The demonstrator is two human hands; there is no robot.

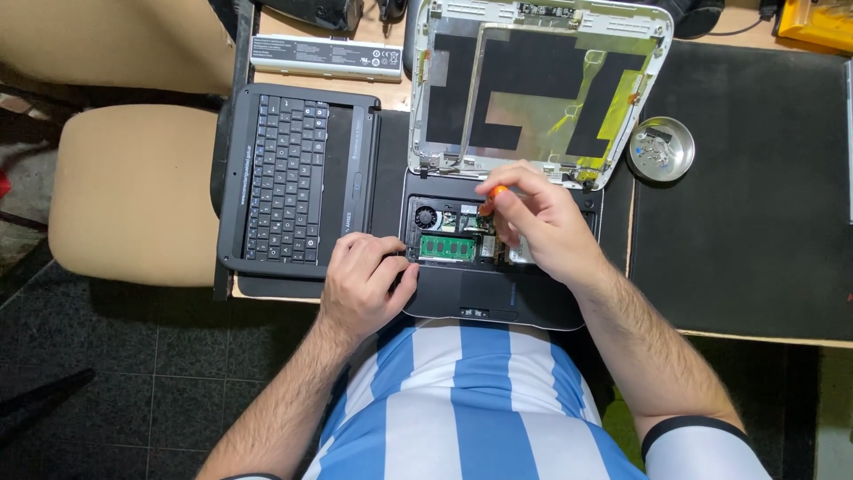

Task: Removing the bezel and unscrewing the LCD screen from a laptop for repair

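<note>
Right hand [542,227] curled over the opened black laptop base [462,298], fingers pinched together on a small orange-handled screwdriver [496,191], tip lost behind the knuckles, probably down among the exposed boards. Left hand [364,280] pressed on the left front corner of that base, fingers bent and closed together, fingertips touching the edge beside the green memory module [447,246]; nothing gripped. Small round black fan [426,216] just left of the module's upper end, within the same open bay.

Hinged up behind the base, a white-rimmed screen lid stripped of its panel [538,89], silvery foil inside crossed by black tape and yellowish patches. To the left, a detached black keyboard panel [298,178], lying flat and just beside the base. Beyond it, near the desk's far edge, a long pale grey battery pack [327,56]. To the right of the lid, a shallow round metal dish [661,149] holding a few tiny parts, set on a black desk mat [755,231]. Left of the desk, a beige padded chair seat [133,191]. Blue-and-white striped shirt [462,400] at the bottom.
</note>
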